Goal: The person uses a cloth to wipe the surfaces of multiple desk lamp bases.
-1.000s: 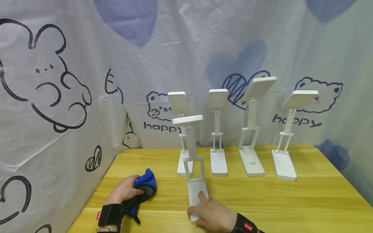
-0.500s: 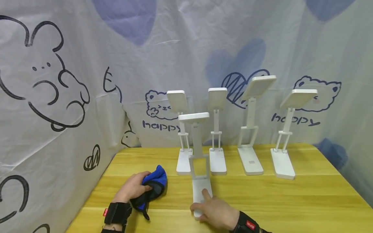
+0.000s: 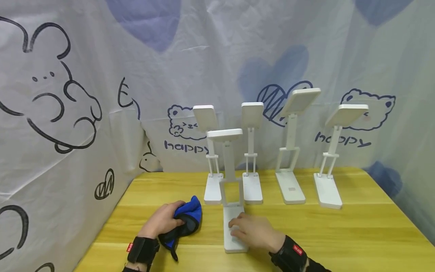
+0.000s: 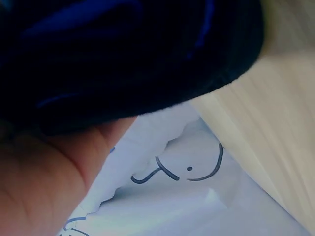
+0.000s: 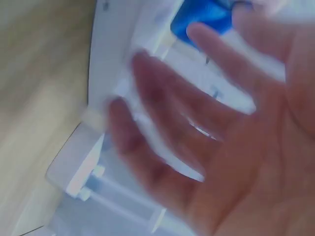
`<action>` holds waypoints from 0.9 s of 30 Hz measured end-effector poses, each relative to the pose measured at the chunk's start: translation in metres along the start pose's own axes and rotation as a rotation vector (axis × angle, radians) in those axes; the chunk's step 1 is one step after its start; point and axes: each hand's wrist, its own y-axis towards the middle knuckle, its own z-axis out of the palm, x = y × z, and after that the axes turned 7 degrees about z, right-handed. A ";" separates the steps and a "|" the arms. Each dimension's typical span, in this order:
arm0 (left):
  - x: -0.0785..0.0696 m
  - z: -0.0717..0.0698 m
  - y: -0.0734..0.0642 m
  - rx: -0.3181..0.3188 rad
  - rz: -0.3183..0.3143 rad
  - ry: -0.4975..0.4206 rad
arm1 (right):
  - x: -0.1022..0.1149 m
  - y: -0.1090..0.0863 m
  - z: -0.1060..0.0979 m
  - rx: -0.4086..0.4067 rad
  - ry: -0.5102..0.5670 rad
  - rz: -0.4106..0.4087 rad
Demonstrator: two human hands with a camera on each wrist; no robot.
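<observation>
While my left hand (image 3: 164,219) grips the cloth (image 3: 192,207), my right hand (image 3: 256,232) is nearer the front lamp (image 3: 229,162)

Because the base (image 3: 235,244) of the front lamp lies with its long axis running away from me, my right hand lies across it rather than along it. I have it at the right side of the base, fingertips pointing left over the middle. Those fingers are spread apart and loosely bent, with nothing between them; the hand is blurred, and I cannot tell whether a fingertip touches the plastic.

On the opposite side, my left fingers and thumb are curled round the blue and black cloth. It bunches near the left edge of the base but apart from it, a strip of wooden table (image 3: 212,236) showing between. The lamp therefore stands between my two hands, and I judge that short rightward gap from cloth to base to be the relation that matters most.

At the far end of the base, the frame and stem rise upright, in front of the row of four white lamps (image 3: 291,189).
</observation>
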 end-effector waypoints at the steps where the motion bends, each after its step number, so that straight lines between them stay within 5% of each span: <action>1: -0.001 0.000 0.000 -0.005 0.013 0.002 | -0.003 0.004 -0.004 -0.064 0.039 0.020; 6: -0.011 0.001 -0.001 -0.034 0.097 0.022 | -0.018 0.023 -0.019 -0.403 0.239 0.160; 9: -0.019 0.003 -0.001 -0.052 0.149 0.047 | -0.026 0.032 -0.023 -0.496 0.353 0.184; 17: -0.043 0.011 0.008 -0.059 0.293 0.084 | -0.036 0.050 -0.021 -0.463 0.537 0.077; 27: -0.072 0.021 0.013 -0.018 0.403 0.149 | -0.039 0.055 -0.013 -0.523 0.454 -0.019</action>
